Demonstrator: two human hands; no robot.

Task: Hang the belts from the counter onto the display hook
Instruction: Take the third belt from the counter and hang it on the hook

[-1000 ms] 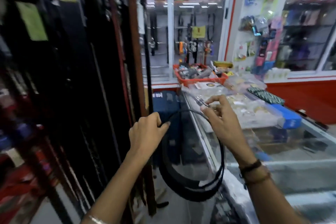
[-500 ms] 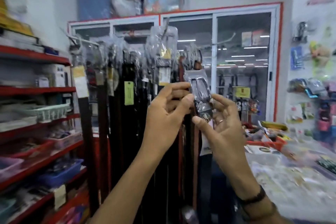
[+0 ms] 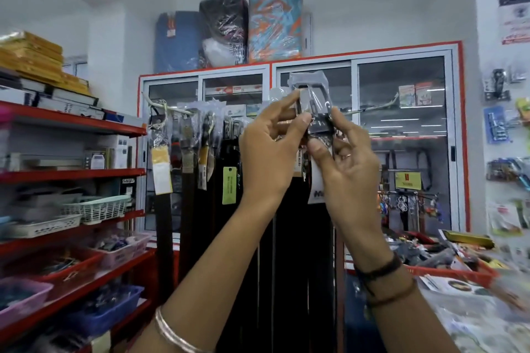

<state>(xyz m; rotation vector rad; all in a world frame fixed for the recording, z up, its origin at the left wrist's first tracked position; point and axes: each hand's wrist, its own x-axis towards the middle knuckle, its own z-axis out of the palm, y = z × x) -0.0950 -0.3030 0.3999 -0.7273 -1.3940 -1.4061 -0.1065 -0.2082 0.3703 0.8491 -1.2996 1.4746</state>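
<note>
Both hands are raised in front of the belt display. My left hand (image 3: 272, 149) pinches the left side of a plastic-wrapped belt buckle (image 3: 311, 97). My right hand (image 3: 347, 160) grips the same belt just below the buckle, where a white tag (image 3: 317, 189) hangs. The buckle is held at the height of the white display hook rod (image 3: 183, 109), near its right end; the rod's tip is hidden behind my hands. Several dark belts (image 3: 229, 180) hang from the rod to the left, their buckles in plastic sleeves.
Red shelves (image 3: 71, 175) with baskets and boxes stand at the left. A glass-door cabinet (image 3: 401, 137) is behind the belts. The counter (image 3: 473, 309) with a red tray and packets lies at lower right. Wrapped bundles sit on top of the cabinet.
My view swung up from the counter to the rack. Both hands rose with the belt's buckle from counter height to the level of the hook rod.
</note>
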